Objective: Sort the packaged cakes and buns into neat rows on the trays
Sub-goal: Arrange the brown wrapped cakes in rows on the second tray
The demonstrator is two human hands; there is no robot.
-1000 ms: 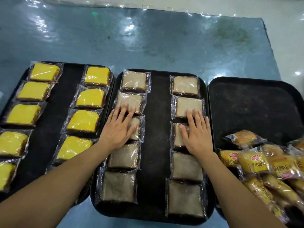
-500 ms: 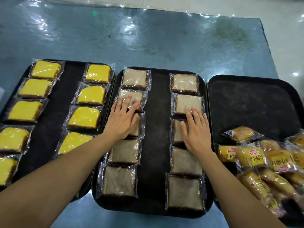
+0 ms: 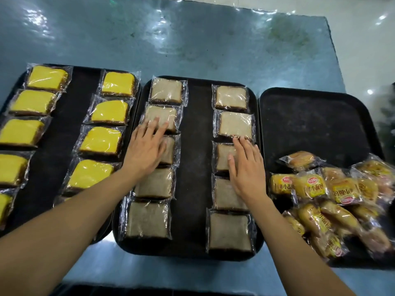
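Glossy blue-grey tabletop (image 3: 192,45) w/ glare spots; pale floor (image 3: 363,39) far right.

Wrapped cakes (image 3: 232,126) in rows; buns (image 3: 333,195) heaped.

Tabletop (image 3: 192,39) blue-grey, under glossy clear film, wrinkled along the 12 o'clock edge. Worn greenish patch (image 3: 286,37) at 1 o'clock. Pale shiny floor (image 3: 363,50) from 1 to 3 o'clock, ceiling-light glare spots on it and on the film.
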